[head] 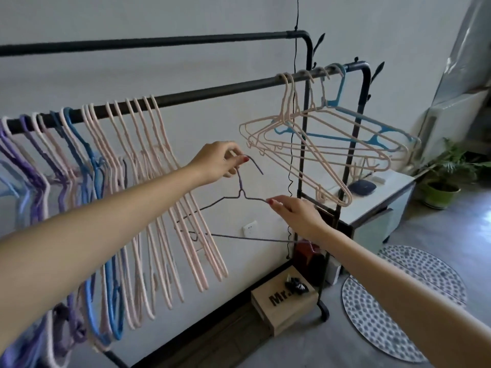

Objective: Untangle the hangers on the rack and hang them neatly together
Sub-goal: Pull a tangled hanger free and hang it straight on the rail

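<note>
Purple hanger [240,193] off rail [212,92], upright | left hand [216,162] pinching hook | right hand [295,213] pinching shoulder wire | neat group toward rail's left end

A plain grey wall [212,17] stands behind, with a white socket [249,228] low on it. The floor [451,216] is grey, with two dotted round mats [377,322]. At the right a white cabinet [377,205] stands near a potted plant [442,181].
</note>
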